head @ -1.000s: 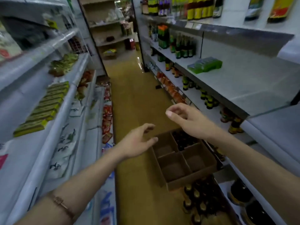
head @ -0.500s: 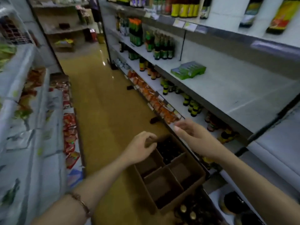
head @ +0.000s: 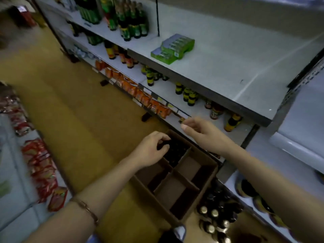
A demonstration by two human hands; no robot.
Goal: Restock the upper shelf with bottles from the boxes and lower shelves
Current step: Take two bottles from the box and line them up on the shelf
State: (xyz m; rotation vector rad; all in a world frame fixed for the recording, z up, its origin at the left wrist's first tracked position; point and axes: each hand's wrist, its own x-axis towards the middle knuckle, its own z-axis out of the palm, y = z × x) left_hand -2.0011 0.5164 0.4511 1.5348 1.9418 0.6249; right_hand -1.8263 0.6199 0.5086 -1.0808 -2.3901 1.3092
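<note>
Packets [head: 43, 172] in red wrappers are seen along the front edge of the left-hand shelving, their print too blurred to be read. A thin bracelet [head: 86, 210] is worn on the left forearm. The left hand [head: 152, 149] is lowered over the far-left compartment of the cardboard box [head: 207, 174], which stands on the yellow floor [head: 78, 111] at the foot of the right-hand shelving; its fingers are curled down onto the dark bottle tops [head: 175, 151] packed in that compartment, though whether one is actually gripped cannot be told. The other compartments of the box, marked off by cardboard dividers, are seen with only their brown bottoms showing. Just past the near-right corner of the box, a cluster of dark bottles with pale caps [head: 213, 214] is stood on the floor. The right hand [head: 201, 132] is held above and to the right of the box's far corner, near the front edge of the lowest shelf, with fingers loosely bent and nothing in them. The upper shelf [head: 228, 67] is bare over most of its grey surface; two green flat packs [head: 173, 48] are laid near its left end, and green-labelled bottles [head: 131, 23] are stood beyond the divider. On the shelf beneath it, yellow-and-black labelled bottles [head: 188, 95] and red-labelled jars [head: 216, 111] are lined along the front edge, with orange packets [head: 140, 92] on the rail below. No brand or writing can be made out anywhere.
</note>
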